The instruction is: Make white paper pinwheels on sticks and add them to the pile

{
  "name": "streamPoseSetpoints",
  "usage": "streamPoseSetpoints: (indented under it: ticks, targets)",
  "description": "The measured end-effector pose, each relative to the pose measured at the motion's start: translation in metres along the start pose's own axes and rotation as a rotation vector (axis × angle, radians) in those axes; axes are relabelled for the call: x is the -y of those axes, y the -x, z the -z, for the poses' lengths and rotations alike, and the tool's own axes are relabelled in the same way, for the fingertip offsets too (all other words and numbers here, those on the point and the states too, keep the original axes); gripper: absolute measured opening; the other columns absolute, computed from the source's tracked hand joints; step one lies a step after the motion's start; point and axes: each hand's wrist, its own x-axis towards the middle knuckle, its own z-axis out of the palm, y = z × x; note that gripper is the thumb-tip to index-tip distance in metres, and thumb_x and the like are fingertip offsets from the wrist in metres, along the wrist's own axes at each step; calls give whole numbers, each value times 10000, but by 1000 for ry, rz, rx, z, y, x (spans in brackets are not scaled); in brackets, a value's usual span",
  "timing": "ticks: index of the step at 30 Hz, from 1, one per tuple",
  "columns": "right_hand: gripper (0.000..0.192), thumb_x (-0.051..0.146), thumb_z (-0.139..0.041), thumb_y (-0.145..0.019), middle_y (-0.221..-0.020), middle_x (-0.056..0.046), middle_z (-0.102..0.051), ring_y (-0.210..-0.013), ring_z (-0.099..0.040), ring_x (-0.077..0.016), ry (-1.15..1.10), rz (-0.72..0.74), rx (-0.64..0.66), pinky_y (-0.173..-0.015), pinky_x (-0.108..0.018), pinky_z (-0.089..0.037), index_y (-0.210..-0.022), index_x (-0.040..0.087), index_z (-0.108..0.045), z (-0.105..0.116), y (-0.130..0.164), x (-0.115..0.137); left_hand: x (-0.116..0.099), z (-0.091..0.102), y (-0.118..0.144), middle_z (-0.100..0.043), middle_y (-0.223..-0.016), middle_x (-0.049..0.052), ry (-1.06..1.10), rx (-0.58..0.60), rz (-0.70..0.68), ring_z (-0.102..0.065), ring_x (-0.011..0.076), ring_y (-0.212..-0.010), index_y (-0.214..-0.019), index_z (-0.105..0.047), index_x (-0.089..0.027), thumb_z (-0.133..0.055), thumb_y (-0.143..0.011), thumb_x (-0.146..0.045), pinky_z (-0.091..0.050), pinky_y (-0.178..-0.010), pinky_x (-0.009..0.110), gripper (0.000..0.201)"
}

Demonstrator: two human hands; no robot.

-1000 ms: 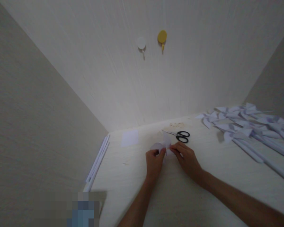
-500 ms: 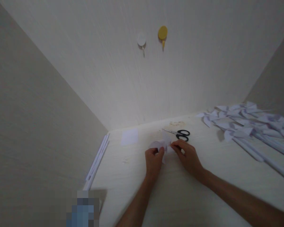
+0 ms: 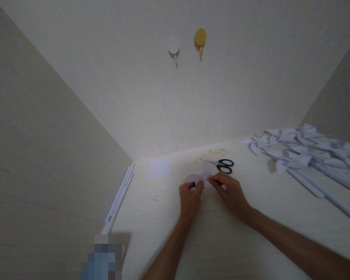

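Observation:
My left hand [image 3: 190, 198] pinches a white paper pinwheel [image 3: 206, 169] between thumb and fingers, its curled blades standing up. Close to the pinwheel's centre, my right hand [image 3: 229, 191] has thumb and forefinger pressed together. Something small and thin may be between those fingertips, too small to name. Just beyond the hands lie scissors [image 3: 224, 166] with black handles, their blades pointing left and partly behind the paper.
A white paper square [image 3: 159, 168] lies at the back left. Rolled paper sticks [image 3: 119, 196] rest along the left wall. Several finished-looking pinwheels on sticks [image 3: 294, 161] are piled at the right. A yellow hook [image 3: 200, 37] and a white hook [image 3: 174, 47] are on the back wall.
The pinwheel has turned slightly in my left hand, and one blade stands more upright. My right fingertips have shifted a little left toward its centre.

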Motion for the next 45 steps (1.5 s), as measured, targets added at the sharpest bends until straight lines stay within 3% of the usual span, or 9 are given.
streamPoseSetpoints:
  ticks: [19, 26, 35, 45]
  targets:
    - [79, 149, -517, -736, -583, -17, -547, -542, -491, -125, 171, 59, -52, -562, -255, -403, -671, 150, -562, -2, 4, 1, -3, -2, 5, -518, -490, -1, -179, -47, -79, -461, 114, -497, -468, -564, -115, -506, -652, -276, -353, -514, 221, 251]
    - [94, 133, -491, -744, -610, -18, -539, -596, -496, -135, 105, 18, -80, -572, -247, -403, -671, 167, -539, 1, 1, 3, 0, 0, 0, -406, -424, -26, -104, -99, 5, -381, 93, -447, -450, -542, -117, -502, -652, -315, -307, -467, 219, 286]
    - [87, 157, -476, -759, -660, -28, -566, -650, -523, -151, 29, 16, -49, -615, -272, -429, -714, 188, -543, 2, 1, 4, -2, -2, 2, -460, -464, -11, -34, -69, -14, -410, 105, -481, -485, -564, -120, -522, -642, -306, -329, -498, 226, 247]
    - [82, 150, -478, -754, -655, -22, -568, -632, -513, -137, -1, 19, -42, -581, -253, -410, -696, 184, -526, 2, 1, 3, 0, 3, -4, -242, -417, -62, 25, -229, 80, -230, 54, -412, -382, -343, -159, -525, -615, -297, -206, -404, 198, 326]
